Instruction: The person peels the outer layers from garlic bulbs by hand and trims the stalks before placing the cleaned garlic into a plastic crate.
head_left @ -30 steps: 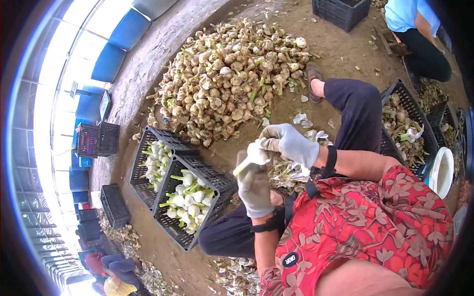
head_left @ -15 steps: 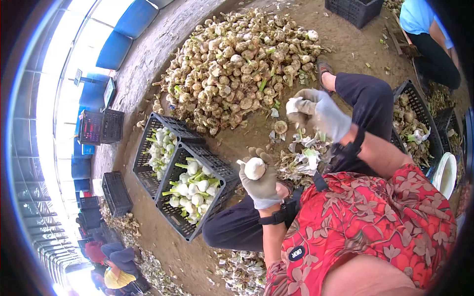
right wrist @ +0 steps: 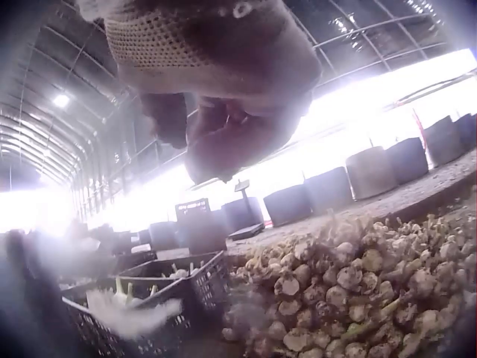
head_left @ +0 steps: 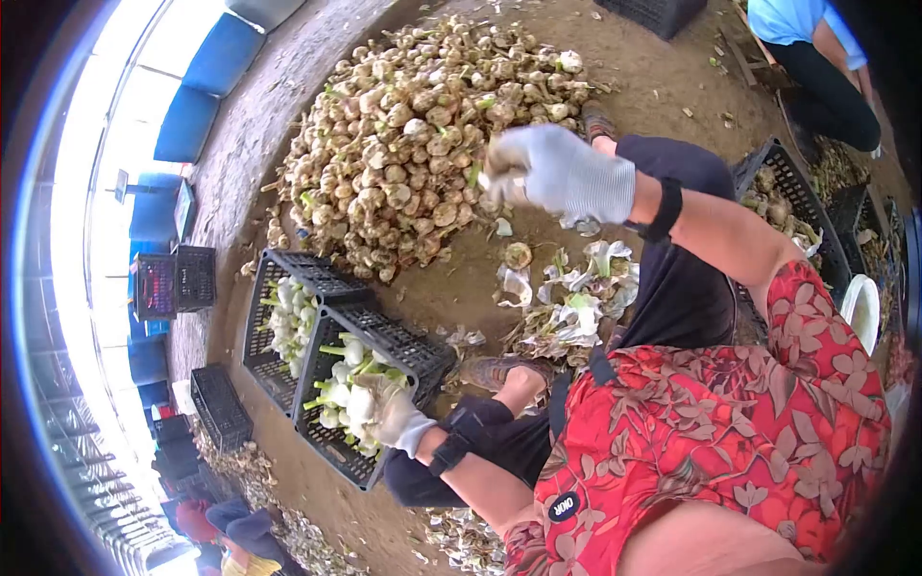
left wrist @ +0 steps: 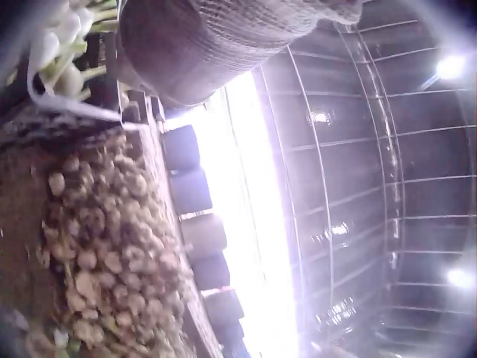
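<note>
My gloved left hand (head_left: 396, 415) is at the near black crate (head_left: 370, 322), its fingers touching or beside a large white garlic bulb (head_left: 360, 405); blur hides whether it grips the bulb. Trimmed white bulbs with green stems (head_left: 338, 372) lie in this crate. Over the right edge of the heap of untrimmed garlic (head_left: 384, 163) hangs my gloved right hand (head_left: 567, 175). Its fingers curl inward in the right wrist view, where the hand (right wrist: 223, 82) is above the heap (right wrist: 335, 298). Something whitish shows by the fingertips, too blurred to identify.
A second crate of white garlic (head_left: 259, 336) adjoins the near one. Loose peelings (head_left: 576, 302) lie on the ground before me, with a single bulb (head_left: 518, 255) beside them. Another crate (head_left: 802, 206) and a white bucket (head_left: 862, 312) stand at right, below a seated person (head_left: 816, 77).
My left hand has moved left from my lap area to the crate, carrying the white bulb there. My right hand drew away from the bulb and has swung up and left to the heap.
</note>
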Motion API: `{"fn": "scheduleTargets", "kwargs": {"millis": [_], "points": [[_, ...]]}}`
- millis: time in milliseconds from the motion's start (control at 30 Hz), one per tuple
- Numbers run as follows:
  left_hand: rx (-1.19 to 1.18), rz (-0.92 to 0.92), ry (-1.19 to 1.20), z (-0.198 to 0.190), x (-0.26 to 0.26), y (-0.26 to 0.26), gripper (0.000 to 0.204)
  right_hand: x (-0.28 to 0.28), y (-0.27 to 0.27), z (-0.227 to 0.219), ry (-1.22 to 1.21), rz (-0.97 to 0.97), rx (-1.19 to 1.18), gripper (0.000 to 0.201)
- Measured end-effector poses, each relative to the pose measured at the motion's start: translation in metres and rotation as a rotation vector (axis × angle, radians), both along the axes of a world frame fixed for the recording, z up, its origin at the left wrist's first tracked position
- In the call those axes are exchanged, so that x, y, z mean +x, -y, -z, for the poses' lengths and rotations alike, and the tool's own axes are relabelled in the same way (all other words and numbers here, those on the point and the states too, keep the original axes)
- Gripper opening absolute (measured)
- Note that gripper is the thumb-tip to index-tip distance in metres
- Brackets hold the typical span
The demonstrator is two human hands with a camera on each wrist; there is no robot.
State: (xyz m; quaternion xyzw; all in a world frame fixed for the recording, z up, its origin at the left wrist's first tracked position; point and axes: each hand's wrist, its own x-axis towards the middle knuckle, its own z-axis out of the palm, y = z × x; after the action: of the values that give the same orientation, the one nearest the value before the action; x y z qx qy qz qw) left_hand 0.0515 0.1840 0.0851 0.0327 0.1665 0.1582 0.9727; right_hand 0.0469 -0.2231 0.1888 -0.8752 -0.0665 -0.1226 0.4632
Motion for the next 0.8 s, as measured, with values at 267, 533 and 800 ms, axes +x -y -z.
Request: {"fn": "scheduleTargets", "kwargs": {"millis": [267,533,800], "points": [[0.972,0.661,-0.487,0.111,0.018,0.174,0.023,0.035,0.042,-0.005,-0.404,0.248,0.704,0.02],[2.21,1.064,-0.205,0.285,0.029,0.238,0.069,0.049,0.042,-0.013,-0.294,0.168,0.568,0.02],[1.194,1.239,-0.35,0.208,0.026,0.243,0.045,0.044,0.024,0.033,-0.159,0.13,0.234,0.036]]}}
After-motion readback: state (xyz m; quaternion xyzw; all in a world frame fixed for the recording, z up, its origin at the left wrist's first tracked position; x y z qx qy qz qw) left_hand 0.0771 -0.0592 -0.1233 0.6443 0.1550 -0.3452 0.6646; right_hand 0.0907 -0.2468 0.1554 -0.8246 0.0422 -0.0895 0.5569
